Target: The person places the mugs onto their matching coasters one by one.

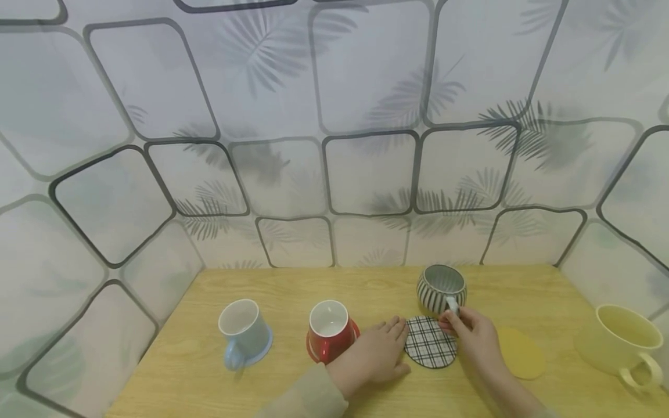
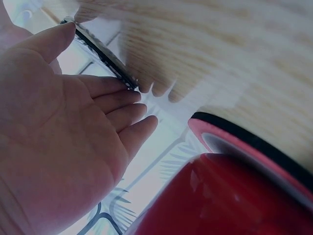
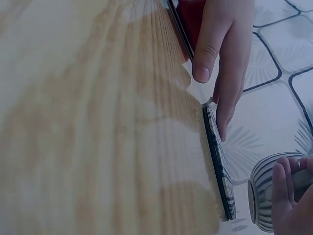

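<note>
A black-and-white striped cup (image 1: 434,293) is at the back right; my right hand (image 1: 478,342) pinches its handle. In the right wrist view the cup (image 3: 261,191) shows beside the curled fingers of my right hand (image 3: 296,200), its base off the tabletop. Just in front of the cup lies a round checked coaster (image 1: 431,342). My left hand (image 1: 373,354), fingers extended, touches the coaster's left edge. In the left wrist view the fingertips of my left hand (image 2: 73,127) meet the rim of the coaster (image 2: 105,56).
Left of my left hand a red cup (image 1: 334,342) stands on a red coaster (image 1: 355,329). Farther left, a light blue cup (image 1: 248,334) is on a blue coaster (image 1: 268,342). To the right lie a yellow coaster (image 1: 522,354) and a yellow cup (image 1: 606,342). Patterned cloth (image 1: 371,174) hangs behind the table.
</note>
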### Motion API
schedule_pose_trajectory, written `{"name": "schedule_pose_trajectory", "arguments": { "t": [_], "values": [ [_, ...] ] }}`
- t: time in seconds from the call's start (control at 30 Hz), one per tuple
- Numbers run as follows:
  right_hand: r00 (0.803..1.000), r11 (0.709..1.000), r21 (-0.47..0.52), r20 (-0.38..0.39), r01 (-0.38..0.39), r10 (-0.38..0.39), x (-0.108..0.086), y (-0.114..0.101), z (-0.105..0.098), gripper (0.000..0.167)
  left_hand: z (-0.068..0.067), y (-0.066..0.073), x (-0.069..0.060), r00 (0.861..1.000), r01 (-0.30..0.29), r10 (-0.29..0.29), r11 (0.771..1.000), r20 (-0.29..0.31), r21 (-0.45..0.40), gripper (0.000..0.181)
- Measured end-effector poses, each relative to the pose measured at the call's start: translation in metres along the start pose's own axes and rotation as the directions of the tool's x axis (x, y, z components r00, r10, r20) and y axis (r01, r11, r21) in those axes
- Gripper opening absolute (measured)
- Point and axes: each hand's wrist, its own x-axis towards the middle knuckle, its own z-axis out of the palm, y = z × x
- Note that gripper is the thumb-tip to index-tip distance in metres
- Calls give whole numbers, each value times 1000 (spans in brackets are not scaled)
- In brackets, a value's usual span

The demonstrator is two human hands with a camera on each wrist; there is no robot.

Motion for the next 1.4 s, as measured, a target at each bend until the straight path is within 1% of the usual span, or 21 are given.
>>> {"name": "schedule_pose_trajectory", "arguments": {
  "t": [0.1,0.37,0.67,0.8,0.93,1.0,1.2,1.27,1.4],
  "values": [
    [1000,1000,3,1,0,0,-1,0,0,33,-1,0,0,1000,3,-3,1000,0,6,80],
    [999,998,28,-12,53,-52,-11,0,0,30,-1,-1,1,1000,-1,1,1000,11,-11,81],
    [998,998,23,0,59,-59,-18,4,-2,30,-3,0,-1,1000,5,-5,1000,6,2,80],
    [998,998,1,-10,64,-64,-23,5,-2,32,-3,0,-2,1000,2,-2,1000,0,10,80],
    [999,999,-6,-9,37,-37,-30,6,-4,33,-4,1,-3,1000,1,-1,1000,1,11,79],
    [999,1000,0,-12,30,-30,-33,7,-5,31,-5,1,-3,1000,2,-2,1000,3,13,80],
    [999,1000,3,-19,31,-31,-41,8,-5,29,-6,2,-4,1000,5,-5,1000,13,8,80],
    [1000,1000,-6,-12,8,-8,-42,8,-5,31,-6,2,-3,1000,4,-4,1000,12,9,80],
    [998,998,-24,9,-63,64,-44,8,-6,33,-4,2,-2,1000,2,-2,1000,7,22,80]
  ]
}}
